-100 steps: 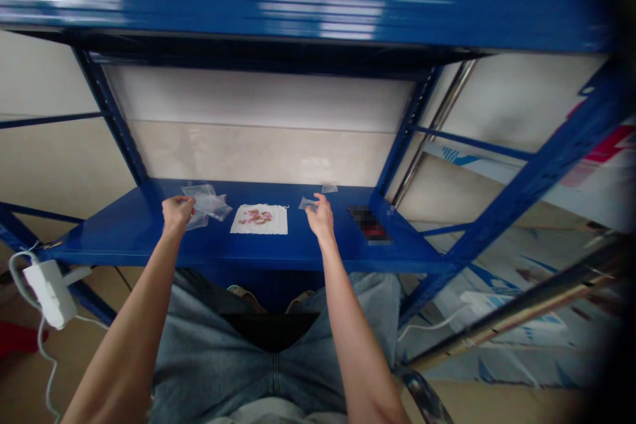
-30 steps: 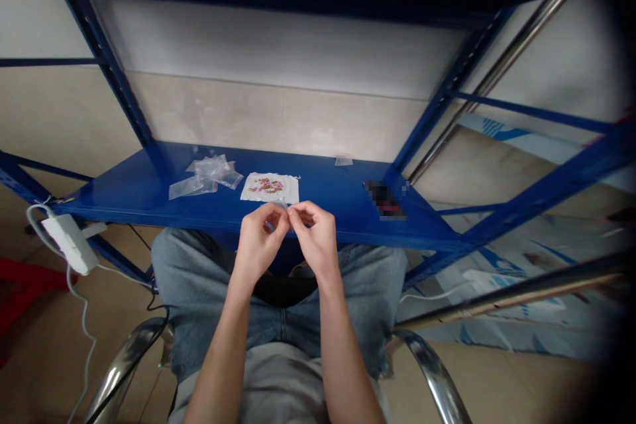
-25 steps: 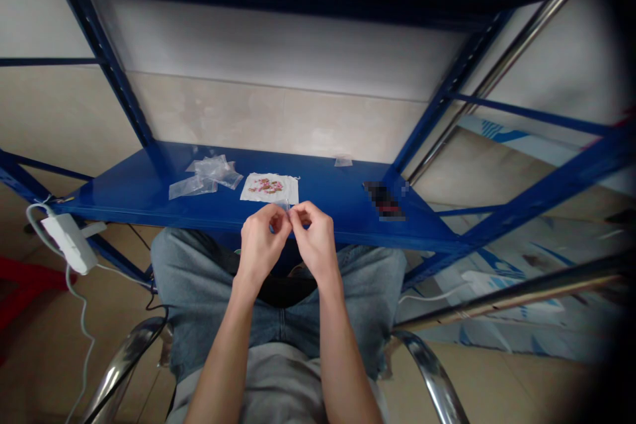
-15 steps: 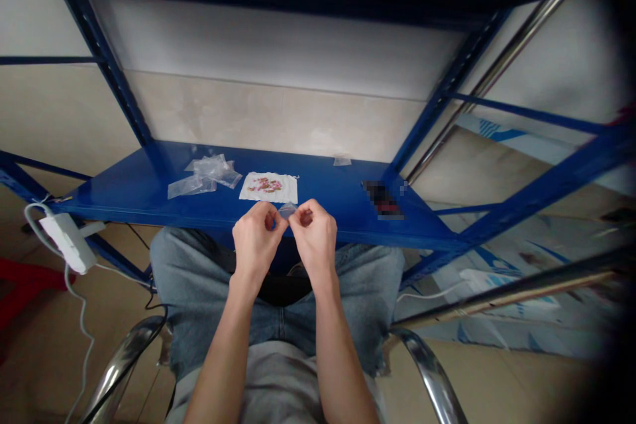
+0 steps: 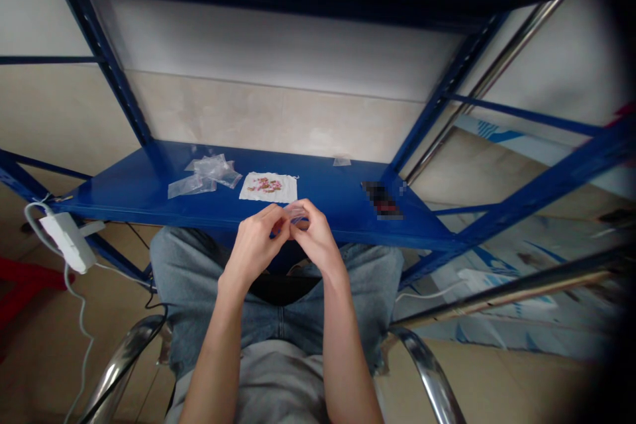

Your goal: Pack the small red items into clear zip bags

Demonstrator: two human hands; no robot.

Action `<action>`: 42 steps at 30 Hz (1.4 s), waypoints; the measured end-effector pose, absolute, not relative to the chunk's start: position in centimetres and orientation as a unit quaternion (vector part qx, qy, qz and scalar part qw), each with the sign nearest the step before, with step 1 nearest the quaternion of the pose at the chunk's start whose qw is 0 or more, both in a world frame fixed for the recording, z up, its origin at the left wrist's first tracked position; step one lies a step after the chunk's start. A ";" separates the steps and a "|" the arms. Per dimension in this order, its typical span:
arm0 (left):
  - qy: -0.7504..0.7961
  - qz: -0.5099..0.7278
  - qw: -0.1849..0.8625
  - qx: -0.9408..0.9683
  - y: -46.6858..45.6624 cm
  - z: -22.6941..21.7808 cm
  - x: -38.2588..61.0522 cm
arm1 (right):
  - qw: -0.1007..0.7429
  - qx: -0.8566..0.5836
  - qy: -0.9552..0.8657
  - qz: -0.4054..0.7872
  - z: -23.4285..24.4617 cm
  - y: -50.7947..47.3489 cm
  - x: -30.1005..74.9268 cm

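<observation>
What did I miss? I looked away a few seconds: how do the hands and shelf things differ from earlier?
The left hand and right hand drew back from the shelf toward the body, the right taking a small clear bag along; both now pinch it at the front edge. The pile of clear bags, white sheet and rear bag stayed put.

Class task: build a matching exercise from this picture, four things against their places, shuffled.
1 small clear bag
2 pile of clear bags
3 white sheet with pink bits
4 white adapter

A under the blue shelf, left corner
B between left hand and right hand
C on the shelf, left of the sheet
D on the shelf, beyond the hands

Pairs: 1-B, 2-C, 3-D, 4-A
</observation>
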State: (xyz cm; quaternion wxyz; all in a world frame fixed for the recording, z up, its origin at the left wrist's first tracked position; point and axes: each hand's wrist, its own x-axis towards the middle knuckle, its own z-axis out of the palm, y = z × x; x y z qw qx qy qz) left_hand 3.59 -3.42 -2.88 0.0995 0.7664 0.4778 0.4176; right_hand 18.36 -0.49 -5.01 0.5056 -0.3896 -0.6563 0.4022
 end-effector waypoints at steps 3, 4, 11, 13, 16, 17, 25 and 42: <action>0.507 0.423 0.072 0.748 -3.5 -2.8 3.8 | 0.525 -0.461 -0.641 0.318 -5.0 -0.7 18.1; 0.517 0.427 0.059 0.740 -3.6 -2.8 4.1 | 0.529 -0.490 -0.637 0.274 -4.9 -0.8 18.0; 0.514 0.416 0.094 0.744 -3.8 -2.5 5.3 | 0.527 -0.472 -0.643 0.293 -5.0 -0.7 18.4; 0.515 0.409 0.113 0.745 -4.0 -2.4 5.4 | 0.524 -0.451 -0.647 0.320 -5.3 -0.4 18.7; 0.528 0.405 0.121 0.737 -4.4 -2.1 5.6 | 0.516 -0.477 -0.655 0.279 -5.6 0.0 19.1; 0.532 0.405 0.121 0.734 -4.5 -2.0 5.7 | 0.514 -0.489 -0.655 0.261 -5.6 0.0 19.2; 0.483 0.497 0.200 0.693 -3.3 -2.9 4.6 | 0.555 -0.448 -0.572 0.407 -4.3 -0.8 19.7; 0.322 0.550 0.550 0.540 -0.7 -5.9 3.1 | 0.539 -0.320 -0.540 0.562 -3.8 -1.1 21.1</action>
